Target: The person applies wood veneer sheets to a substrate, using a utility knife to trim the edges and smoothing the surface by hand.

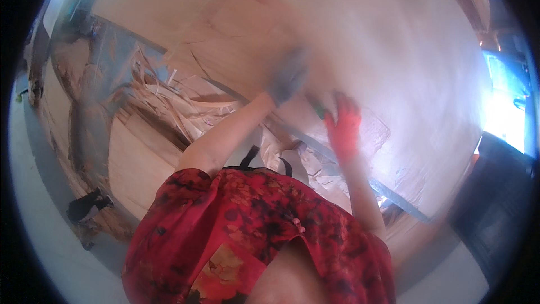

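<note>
Wood sheet: large pale sheet of thin wood, lying flat and filling the upper and right part of the view; both hands are working on it near its lower edge.
Right hand: wearing a red glove, resting on the sheet with fingers pointing up the picture; grip cannot be told for certain through the blur, though a small green object is showing at the thumb side, touching the glove.
Left hand: wearing a grey glove, blurred by motion, lying over the sheet just up and left of the red glove; whether it is open or closed cannot be told.
Forearms: both bare, coming up from the lower middle of the view, the left one slanting up to the right, the right one running nearly straight up.
Metal strip: long grey band running slantwise along the lower edge of the sheet, passing under the right forearm.
Scrap pile: torn strips and curls of thin wood, lying heaped to the left of the left forearm.
Lower sheets: further pale sheets lying stacked below the scrap pile, at the left.
Clothing: red patterned garment filling the bottom middle.
Floor: pale grey, showing along the left rim.
</note>
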Action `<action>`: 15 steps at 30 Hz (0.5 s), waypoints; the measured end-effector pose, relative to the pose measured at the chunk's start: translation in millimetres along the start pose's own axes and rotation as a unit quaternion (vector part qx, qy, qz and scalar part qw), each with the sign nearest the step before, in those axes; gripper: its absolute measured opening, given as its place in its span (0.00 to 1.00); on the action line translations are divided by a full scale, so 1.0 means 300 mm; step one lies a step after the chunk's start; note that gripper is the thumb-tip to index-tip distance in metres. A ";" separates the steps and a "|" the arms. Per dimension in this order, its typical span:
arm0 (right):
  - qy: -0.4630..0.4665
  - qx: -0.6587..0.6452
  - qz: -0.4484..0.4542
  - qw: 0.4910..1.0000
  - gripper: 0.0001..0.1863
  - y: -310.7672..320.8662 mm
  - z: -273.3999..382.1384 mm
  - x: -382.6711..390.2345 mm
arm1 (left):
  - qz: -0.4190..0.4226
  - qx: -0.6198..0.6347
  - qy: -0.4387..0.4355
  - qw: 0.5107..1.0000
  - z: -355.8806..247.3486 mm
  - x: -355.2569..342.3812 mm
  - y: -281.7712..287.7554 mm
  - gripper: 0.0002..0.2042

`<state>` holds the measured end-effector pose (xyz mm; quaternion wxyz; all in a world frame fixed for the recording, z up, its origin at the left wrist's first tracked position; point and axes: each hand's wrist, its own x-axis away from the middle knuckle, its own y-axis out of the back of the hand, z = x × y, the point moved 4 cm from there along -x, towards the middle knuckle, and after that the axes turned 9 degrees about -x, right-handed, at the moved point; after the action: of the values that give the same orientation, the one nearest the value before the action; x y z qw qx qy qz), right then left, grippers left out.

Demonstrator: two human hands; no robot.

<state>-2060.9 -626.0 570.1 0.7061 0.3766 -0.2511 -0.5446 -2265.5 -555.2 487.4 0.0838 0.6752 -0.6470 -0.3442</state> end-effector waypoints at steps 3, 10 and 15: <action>0.001 -0.032 -0.030 0.999 0.35 -0.017 0.041 -0.233 | -0.004 0.023 0.009 1.000 -0.034 0.002 0.054 0.22; -0.005 0.062 -0.005 0.998 0.41 -0.210 0.020 -0.567 | -0.138 -0.289 0.004 0.947 0.214 -0.110 0.532 0.27; -0.067 0.126 0.057 0.988 0.44 -0.293 0.071 -0.592 | -0.052 -0.495 0.231 0.836 0.601 -0.097 0.944 0.41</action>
<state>-2178.1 -472.2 521.9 0.6649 0.4102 -0.3853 -0.4910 -2597.7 -510.2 521.0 0.5361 0.6362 -0.3154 -0.4565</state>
